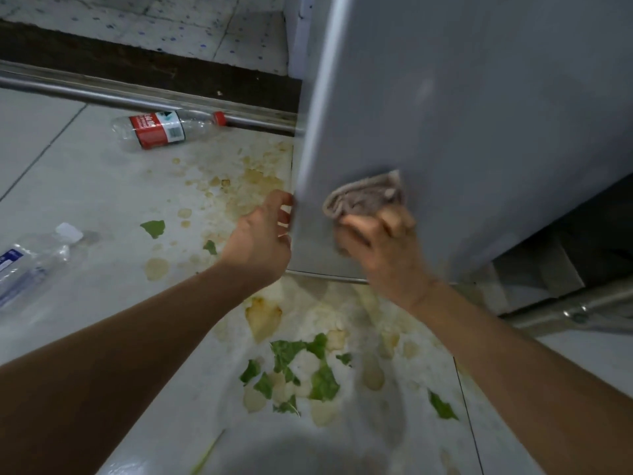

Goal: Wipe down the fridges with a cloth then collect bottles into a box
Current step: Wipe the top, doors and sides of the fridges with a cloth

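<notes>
The grey fridge door (462,114) fills the upper right and swings out over the floor. My right hand (383,248) presses a bunched brownish-grey cloth (364,197) flat against the door's lower front. My left hand (262,240) grips the door's left edge near its bottom corner, fingers curled around it. A clear plastic bottle with a red label and red cap (164,128) lies on its side by the wall. Another clear bottle with a blue label and white cap (30,258) lies at the left edge.
The white tiled floor (85,186) carries brown stains and green leaf scraps (301,368) below the door. A metal pipe (102,94) runs along a dark skirting at the back. Dark gap and metal rail (582,303) sit under the fridge at right.
</notes>
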Demonstrator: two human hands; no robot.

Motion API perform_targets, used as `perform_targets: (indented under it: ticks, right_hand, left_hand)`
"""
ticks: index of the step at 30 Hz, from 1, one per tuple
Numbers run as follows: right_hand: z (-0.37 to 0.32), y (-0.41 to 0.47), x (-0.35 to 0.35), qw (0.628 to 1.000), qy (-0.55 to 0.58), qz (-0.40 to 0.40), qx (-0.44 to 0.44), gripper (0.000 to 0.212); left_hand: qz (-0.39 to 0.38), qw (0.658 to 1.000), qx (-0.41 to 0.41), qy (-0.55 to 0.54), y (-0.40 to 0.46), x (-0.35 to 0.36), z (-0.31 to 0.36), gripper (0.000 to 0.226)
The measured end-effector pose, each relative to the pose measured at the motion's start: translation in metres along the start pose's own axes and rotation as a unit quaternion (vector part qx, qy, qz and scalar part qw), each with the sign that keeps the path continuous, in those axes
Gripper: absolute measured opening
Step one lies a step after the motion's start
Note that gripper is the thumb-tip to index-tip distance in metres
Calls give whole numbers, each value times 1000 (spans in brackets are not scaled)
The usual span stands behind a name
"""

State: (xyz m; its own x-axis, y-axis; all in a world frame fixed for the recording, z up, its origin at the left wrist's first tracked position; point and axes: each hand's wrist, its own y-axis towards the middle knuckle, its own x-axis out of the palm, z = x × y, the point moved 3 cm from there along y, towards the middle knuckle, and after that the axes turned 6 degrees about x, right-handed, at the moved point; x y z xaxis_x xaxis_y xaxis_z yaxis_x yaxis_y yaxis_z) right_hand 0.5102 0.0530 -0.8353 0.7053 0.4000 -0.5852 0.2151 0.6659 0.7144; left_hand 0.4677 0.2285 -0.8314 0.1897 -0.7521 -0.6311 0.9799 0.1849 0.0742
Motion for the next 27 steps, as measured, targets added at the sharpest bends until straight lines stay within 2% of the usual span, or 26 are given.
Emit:
perform_targets:
  ticks: [3, 6, 7, 9, 11, 13, 17, 19, 22, 24, 27]
  right_hand:
    - [-22, -46, 24, 981, -1, -155, -119, 26]
    - [-28, -67, 28, 951, -8, -272, -149, 30]
    - [-24, -67, 26, 949, -16, -274, -152, 28]
    - [-7, -56, 14, 966, -31, -227, -123, 20]
    - [18, -43, -8, 989, -50, -137, -36, 17]
    - [39, -39, -26, 995, -61, -64, 49, 15]
    - [44, -54, -19, 984, -34, -14, 174, 22]
    - [32, -69, -4, 982, -28, -21, 186, 22]
    - [20, -103, 14, 985, -22, -124, 121, 22]
    - [19, -118, 17, 982, -21, -161, 99, 20]
    - [32, -127, 12, 974, -22, -174, 145, 20]
  left_hand:
    - [39, 999, -3, 20, 3, 9, 0, 24]
    - [56, 998, -7, 28, 7, 11, -1, 22]
    - [59, 998, -6, 29, 8, 11, -2, 21]
    - [63, 998, 2, 32, 9, 13, -3, 20]
    - [73, 997, 10, 23, 7, 15, -5, 21]
    - [83, 996, 19, 12, 4, 17, -7, 21]
    - [91, 995, 25, 21, 0, 21, -9, 17]
    - [89, 995, 24, 45, -1, 23, -11, 19]
    - [74, 995, 10, 67, -1, 27, -10, 22]
    - [75, 994, -6, 76, 2, 27, -9, 20]
    - [83, 992, -23, 96, 3, 26, -10, 19]
